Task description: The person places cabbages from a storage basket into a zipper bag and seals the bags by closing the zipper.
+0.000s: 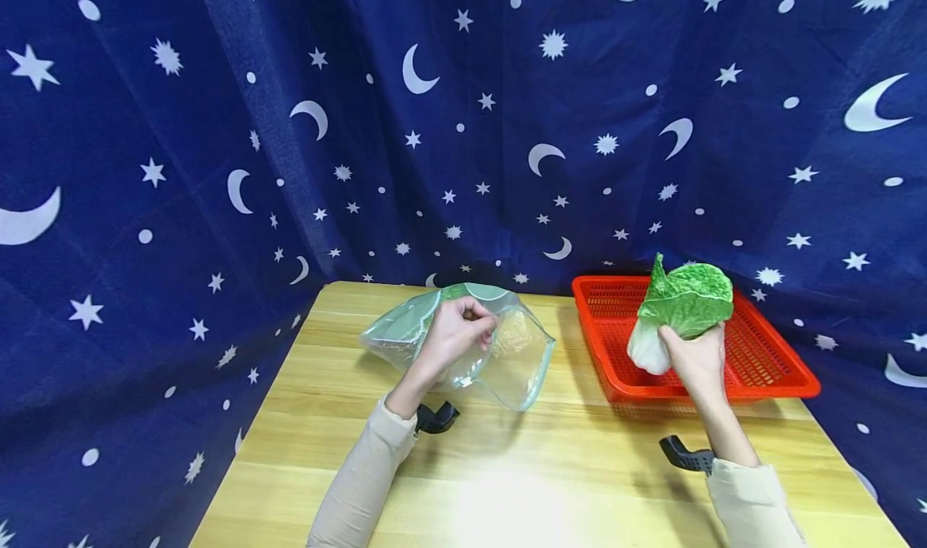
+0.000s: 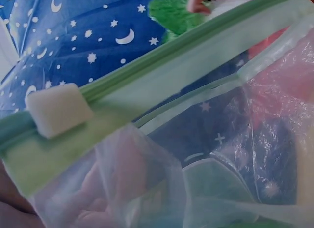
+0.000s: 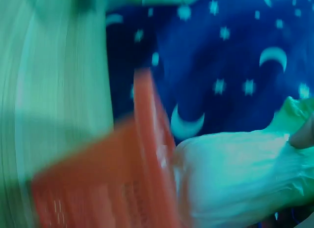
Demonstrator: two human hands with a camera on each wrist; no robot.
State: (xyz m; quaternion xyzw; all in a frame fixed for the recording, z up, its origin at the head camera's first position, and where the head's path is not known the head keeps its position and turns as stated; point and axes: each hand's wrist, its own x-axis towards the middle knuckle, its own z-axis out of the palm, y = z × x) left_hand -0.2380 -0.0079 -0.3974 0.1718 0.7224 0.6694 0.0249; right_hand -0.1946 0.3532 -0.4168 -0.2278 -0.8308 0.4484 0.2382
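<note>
My left hand point(image 1: 452, 337) pinches the edge of a clear zip bag point(image 1: 523, 353) with pale green trim, whose mouth faces right. In the left wrist view, a white slider point(image 2: 60, 110) sits on the bag's green zip strip, and fingers show blurrily through the film. Something green point(image 1: 455, 292) shows at the back of the bag. My right hand point(image 1: 701, 364) grips a Chinese cabbage point(image 1: 686, 305), its white base tilted down to the left and its green leaves up, over the red basket. The right wrist view shows the cabbage's pale base point(image 3: 221, 174) close beside the basket's rim.
A red plastic basket point(image 1: 778, 351) with mesh sides stands at the right of the wooden table point(image 1: 579, 467). Behind hangs a blue curtain point(image 1: 492, 129) with moons and stars. Black wrist mounts point(image 1: 437, 418) sit on both forearms.
</note>
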